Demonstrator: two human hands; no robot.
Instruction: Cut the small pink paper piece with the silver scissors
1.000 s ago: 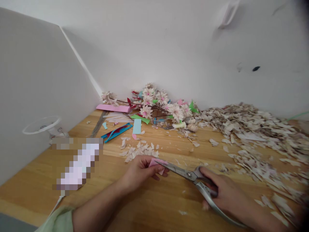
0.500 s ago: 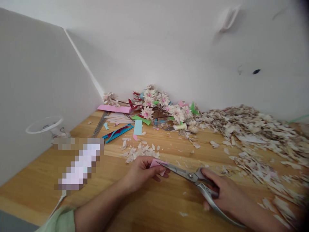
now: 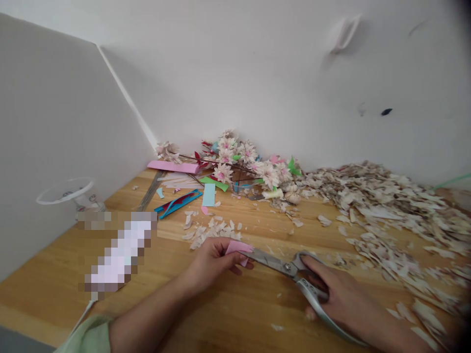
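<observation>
The small piece of pink paper is pinched between the thumb and fingers of my left hand, and the scissors lie across to it, their blade tips at the paper's right part. My right hand is wrapped around the scissor handles; my two hands are apart, with the blades bridging the gap. Just beyond my left hand is a small pile of pale petals, and farther out a light blue paper and a blue strip. Paper flowers lie well ahead of both hands. Beyond and right of my right hand spreads a big heap of petals. A plastic cup stands far out to my left hand's left.
</observation>
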